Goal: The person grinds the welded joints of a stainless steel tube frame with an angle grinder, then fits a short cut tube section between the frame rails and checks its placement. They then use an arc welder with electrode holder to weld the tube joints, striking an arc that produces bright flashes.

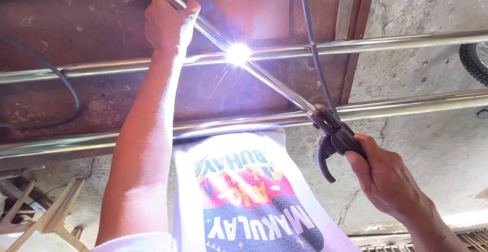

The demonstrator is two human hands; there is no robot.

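My left hand (168, 23) is raised and wrapped around a shiny slanted metal tube (203, 25). That tube crosses a horizontal shiny tube (396, 42), and a bright white welding arc (238, 53) burns at the crossing. My right hand (386, 175) grips a dark welding electrode holder (333, 137). Its thin rod (279, 86) reaches up-left to the arc. A dark cable (312, 43) runs up from the holder.
A second horizontal tube (406, 105) lies lower, over a rusty brown metal plate (91, 23). Cracked concrete floor (437, 150) is at the right, with a tyre (475, 58) at the edge. Wooden pieces (46, 216) lie lower left. My white printed shirt (244, 201) fills the bottom.
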